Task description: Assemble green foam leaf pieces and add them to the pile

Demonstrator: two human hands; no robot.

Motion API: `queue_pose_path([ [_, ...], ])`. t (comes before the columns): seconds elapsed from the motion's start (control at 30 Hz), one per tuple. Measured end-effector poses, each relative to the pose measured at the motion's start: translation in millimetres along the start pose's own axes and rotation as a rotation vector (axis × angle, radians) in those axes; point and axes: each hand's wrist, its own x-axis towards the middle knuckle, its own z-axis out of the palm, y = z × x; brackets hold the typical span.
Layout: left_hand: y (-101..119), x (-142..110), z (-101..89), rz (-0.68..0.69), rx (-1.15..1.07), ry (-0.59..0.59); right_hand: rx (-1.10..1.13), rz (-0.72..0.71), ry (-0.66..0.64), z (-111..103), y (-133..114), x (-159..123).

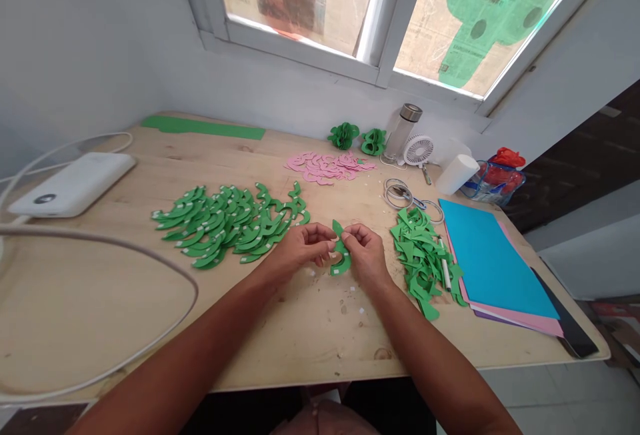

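A curved green paper cutout (341, 265) with small white squares on it is at the front middle of the table. My right hand (367, 253) pinches its right edge between thumb and fingers. From the other side, my left hand (311, 245) has thumb and fingertip pressed together against the cutout's left edge; what lies between them is too small to make out. To the left spreads a heap of similar green cutouts (220, 225) with white squares. Right of my hands is a pile of green paper scraps (417, 251), with a white pen (445, 268) lying on it.
Pink cutouts (325, 167) and two green paper figures (343, 135) stand behind. Scissors (400, 191), a blue sheet (495, 255), a phone (575, 328), a small fan (418, 150) and a bottle (401, 131) are right. A white power bank (75, 181) and cable (165, 265) are left.
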Motion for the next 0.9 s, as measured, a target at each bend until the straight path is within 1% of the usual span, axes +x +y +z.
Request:
queue_pose_path([
  [0.07, -0.2, -0.3, 2.0, -0.012, 0.047, -0.012, -0.001, -0.012, 0.013, 0.5, 0.4, 0.0],
  [0.17, 1.6, -1.1, 4.3, -0.01, 0.073, 0.021, 0.007, -0.008, 0.006, 0.9, 0.5, -0.5],
  [0.27, 3.3, -1.2, 3.3, -0.003, 0.052, 0.061, -0.002, 0.013, -0.03, 1.2, -0.8, -1.8],
  [0.4, 3.4, -0.4, -0.6, 0.016, -0.01, 0.086, -0.091, -0.004, -0.069, 1.0, -2.7, -2.8],
  [0.53, 2.8, -0.6, -3.6, 0.031, -0.045, 0.063, -0.148, -0.012, -0.093, 0.4, -3.2, -2.5],
  [0.73, 3.2, -1.4, -5.7, 0.0, -0.118, -0.013, -0.128, -0.031, -0.119, 1.3, -7.3, -3.5],
  [0.8, 2.3, -0.9, -4.9, -0.005, -0.114, -0.004, -0.135, -0.028, -0.109, 1.4, -7.5, -3.4],
  [0.9, -0.4, 0.5, -2.5, 0.02, -0.069, 0.051, -0.16, -0.026, -0.084, 1.2, -6.6, -3.1],
])
